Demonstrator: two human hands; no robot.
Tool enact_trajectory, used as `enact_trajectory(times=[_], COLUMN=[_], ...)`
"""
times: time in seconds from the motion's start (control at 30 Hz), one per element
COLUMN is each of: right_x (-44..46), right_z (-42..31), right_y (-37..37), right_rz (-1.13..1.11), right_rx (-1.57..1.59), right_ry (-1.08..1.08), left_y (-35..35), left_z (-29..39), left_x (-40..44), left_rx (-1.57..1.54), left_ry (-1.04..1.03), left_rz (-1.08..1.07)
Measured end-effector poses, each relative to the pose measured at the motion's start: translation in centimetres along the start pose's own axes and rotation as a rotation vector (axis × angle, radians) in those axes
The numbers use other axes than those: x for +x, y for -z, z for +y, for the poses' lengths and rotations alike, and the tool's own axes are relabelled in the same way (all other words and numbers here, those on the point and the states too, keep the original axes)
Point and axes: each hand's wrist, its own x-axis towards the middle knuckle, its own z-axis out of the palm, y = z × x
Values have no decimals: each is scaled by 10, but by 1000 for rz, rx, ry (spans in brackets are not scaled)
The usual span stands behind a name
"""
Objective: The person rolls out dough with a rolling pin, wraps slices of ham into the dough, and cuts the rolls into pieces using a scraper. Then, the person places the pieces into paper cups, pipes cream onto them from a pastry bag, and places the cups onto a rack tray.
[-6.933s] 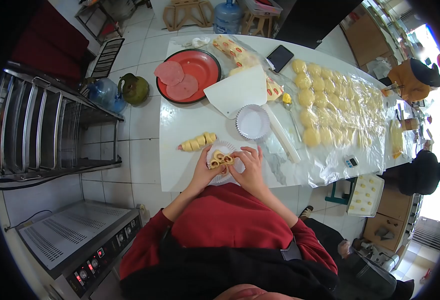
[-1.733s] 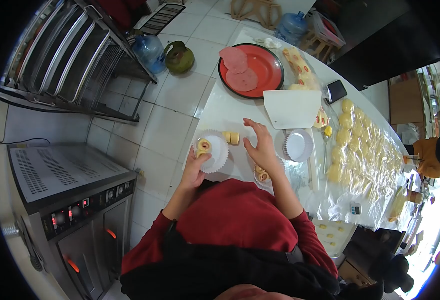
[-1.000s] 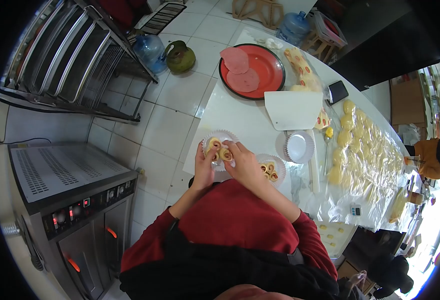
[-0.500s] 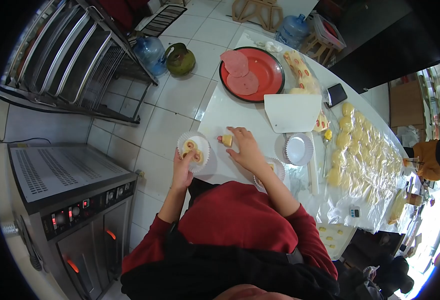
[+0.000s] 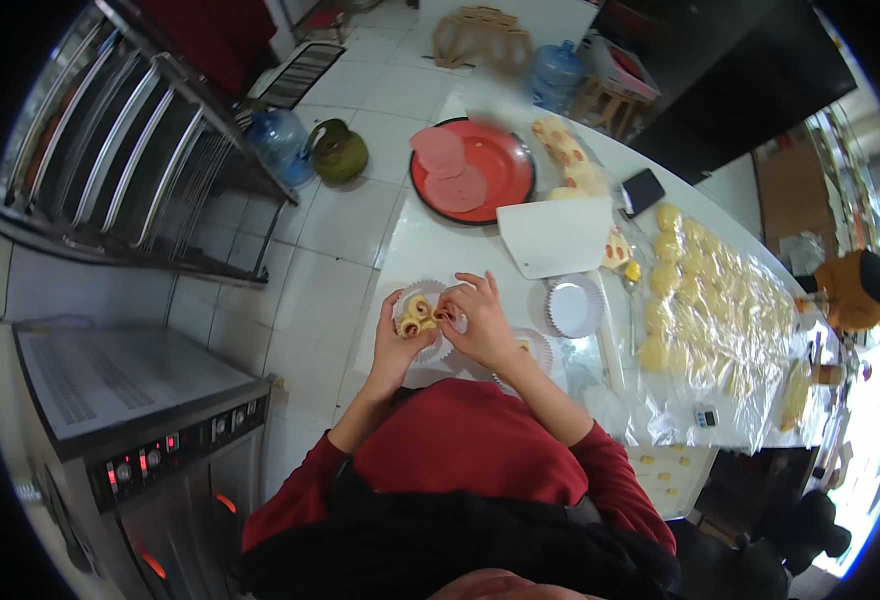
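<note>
Tabletop point(image 5: 412, 250) is carrying everything; clocks are being read from the held cup. Dough balls point(image 5: 665, 275) are sitting under plastic, 3 o'clock, unshaped. Red plate point(image 5: 508, 165) with ham slices point(image 5: 457, 188) is lying towards 1; white scraper point(image 5: 550, 240), 2. Left hand point(image 5: 390, 355) is curling around the held paper cup point(image 5: 444, 346), gripping it; right hand point(image 5: 487, 328) is pinching a roll piece point(image 5: 447, 313) at its rim. Second cup point(image 5: 544, 350), near 4, is showing some filling, forearm hiding the rest. Spare cup point(image 5: 574, 306), 3, is showing only white. Filling is seemingly nearing completion: rolls point(image 5: 417, 306) are sitting inside the held cup.
</note>
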Motion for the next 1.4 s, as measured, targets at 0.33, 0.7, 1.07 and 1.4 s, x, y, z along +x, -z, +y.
enact_trajectory(times=[0.33, 0.7, 1.07, 1.4], right_x=[-18, 47, 91, 38], right_z=[16, 152, 83, 4], right_y=[15, 163, 173, 168], right_rz=[-22, 844, 581, 562], right_rx=[-112, -321, 102, 519], right_ry=[-154, -523, 78, 389], left_y=[-18, -45, -75, -167], left_z=[-34, -8, 39, 52], left_x=[32, 49, 81, 103], left_rx=[85, 1010, 616, 274], left_ry=[3, -587, -624, -782], left_rz=[-62, 114, -18, -270])
